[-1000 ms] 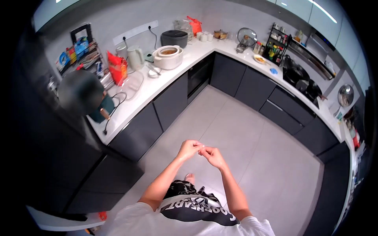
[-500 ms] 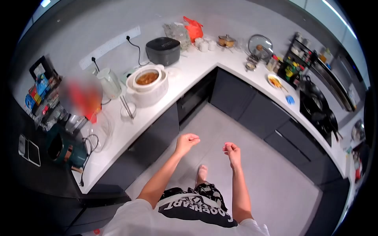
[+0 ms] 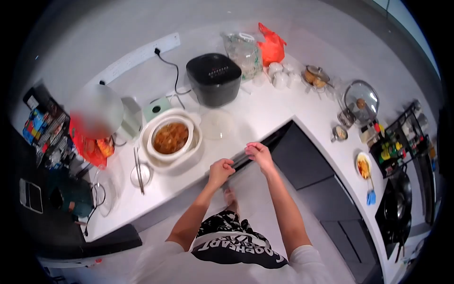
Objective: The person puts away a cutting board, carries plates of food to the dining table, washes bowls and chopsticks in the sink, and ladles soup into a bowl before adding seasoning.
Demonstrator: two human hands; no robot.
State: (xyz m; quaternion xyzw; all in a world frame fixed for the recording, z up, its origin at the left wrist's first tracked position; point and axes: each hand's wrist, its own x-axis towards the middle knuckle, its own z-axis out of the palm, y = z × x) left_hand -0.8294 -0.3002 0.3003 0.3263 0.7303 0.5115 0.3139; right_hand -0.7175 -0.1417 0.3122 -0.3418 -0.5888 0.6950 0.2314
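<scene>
My left hand (image 3: pixel 221 171) is a loose fist at the front edge of the white counter (image 3: pixel 265 111), with nothing visible in it. My right hand (image 3: pixel 258 152) hovers just to its right over the same edge, fingers curled, and I cannot make out anything held. A white cooker pot (image 3: pixel 170 139) full of brown stew stands open on the counter just left of my hands. Its clear lid (image 3: pixel 216 125) lies flat beside it, in front of a black rice cooker (image 3: pixel 213 78).
A small bowl with chopsticks (image 3: pixel 139 174) sits left of the pot. Bags (image 3: pixel 271 45), white cups (image 3: pixel 280 79), a small lidded pot (image 3: pixel 316 75) and a glass lid (image 3: pixel 361 101) line the corner. A plate of food (image 3: pixel 363 166), spice rack (image 3: pixel 402 139) and wok (image 3: pixel 396 206) are on the right.
I have stepped up to the counter; the view swung down over it. My hands moved from mid-air over the floor, apart, to the counter's front edge, close together.
</scene>
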